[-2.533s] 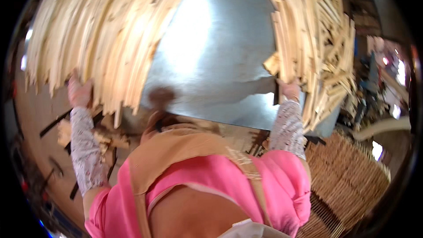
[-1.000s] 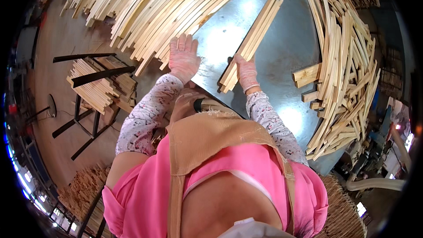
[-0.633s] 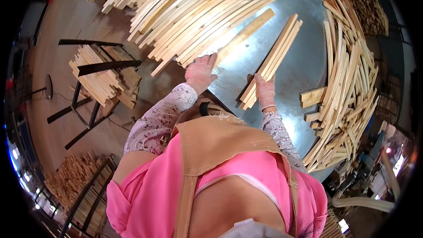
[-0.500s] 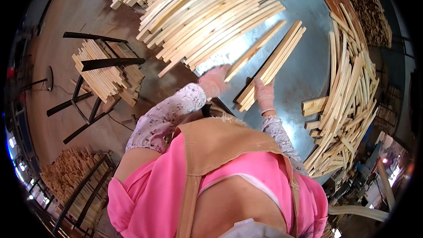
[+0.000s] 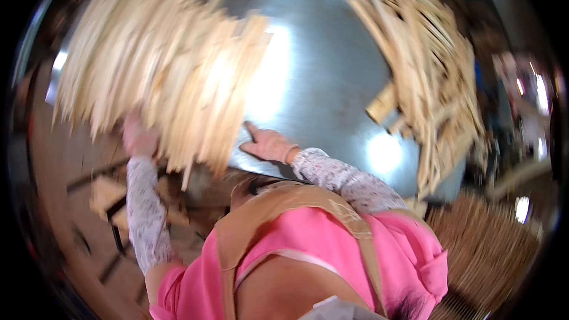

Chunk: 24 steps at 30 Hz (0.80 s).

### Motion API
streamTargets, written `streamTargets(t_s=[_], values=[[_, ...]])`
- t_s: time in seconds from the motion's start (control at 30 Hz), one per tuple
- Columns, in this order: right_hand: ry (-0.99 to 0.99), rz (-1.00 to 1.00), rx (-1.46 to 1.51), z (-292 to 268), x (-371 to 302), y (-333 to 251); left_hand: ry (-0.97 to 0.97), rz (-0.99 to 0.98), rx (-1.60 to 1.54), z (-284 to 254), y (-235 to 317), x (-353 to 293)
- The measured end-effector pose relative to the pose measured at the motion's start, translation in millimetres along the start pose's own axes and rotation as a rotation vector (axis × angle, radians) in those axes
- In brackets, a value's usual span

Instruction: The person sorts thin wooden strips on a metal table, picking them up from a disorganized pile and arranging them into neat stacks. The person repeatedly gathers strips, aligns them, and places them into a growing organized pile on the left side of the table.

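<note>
A broad row of pale wooden strips (image 5: 172,77) lies side by side across the left of the metal table. My left hand (image 5: 140,135), in a pinkish glove, is at the near ends of the strips. Motion blur smears its fingers, so its grip is unclear. My right hand (image 5: 269,144) is just off the row's right edge, over the bare metal. Its thumb and forefinger are spread towards the nearest strip, and nothing is held in it.
The grey metal table (image 5: 320,59) stretches between the row and a jumbled heap of wooden strips (image 5: 427,65) at right. A short wood block (image 5: 381,104) juts from that heap. Stacked wood (image 5: 486,249) stands at lower right, and a blurred rack with wood (image 5: 112,198) at lower left.
The view has swung round. My right hand has let go of its bundle of strips. The strips that were apart on the table now lie against the row, and my left hand has moved left along it.
</note>
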State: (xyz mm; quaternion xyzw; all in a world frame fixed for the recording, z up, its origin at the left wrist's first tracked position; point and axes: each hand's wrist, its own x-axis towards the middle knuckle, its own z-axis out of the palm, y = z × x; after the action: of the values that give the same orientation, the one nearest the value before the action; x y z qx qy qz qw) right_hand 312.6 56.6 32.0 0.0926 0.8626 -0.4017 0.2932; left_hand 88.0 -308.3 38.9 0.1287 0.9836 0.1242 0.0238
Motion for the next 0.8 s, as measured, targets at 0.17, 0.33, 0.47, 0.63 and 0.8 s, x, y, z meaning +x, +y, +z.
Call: streamTargets(t_s=[0.17,0.33,0.47,0.63,0.8], values=[[0.552,0.050,-0.020,-76.2,-82.5,118.2,-0.135,-0.096,0.144,4.3,-10.1,-6.5],[1.006,0.614,-0.302,-236.7,-193.3,278.1,0.059,-0.157,0.278,1.0,101.0,-9.7],[1.107,0.924,-0.397,-270.8,-244.2,423.6,-0.103,0.001,-0.406,35.9,304.7,-24.9],[1.028,0.707,-0.282,-323.3,-263.0,478.3,-0.370,0.369,-0.782,155.1,537.6,-58.4],[0.837,0.745,-0.183,-397.4,-245.1,454.2,-0.814,0.068,-1.237,245.8,759.1,-80.6]])
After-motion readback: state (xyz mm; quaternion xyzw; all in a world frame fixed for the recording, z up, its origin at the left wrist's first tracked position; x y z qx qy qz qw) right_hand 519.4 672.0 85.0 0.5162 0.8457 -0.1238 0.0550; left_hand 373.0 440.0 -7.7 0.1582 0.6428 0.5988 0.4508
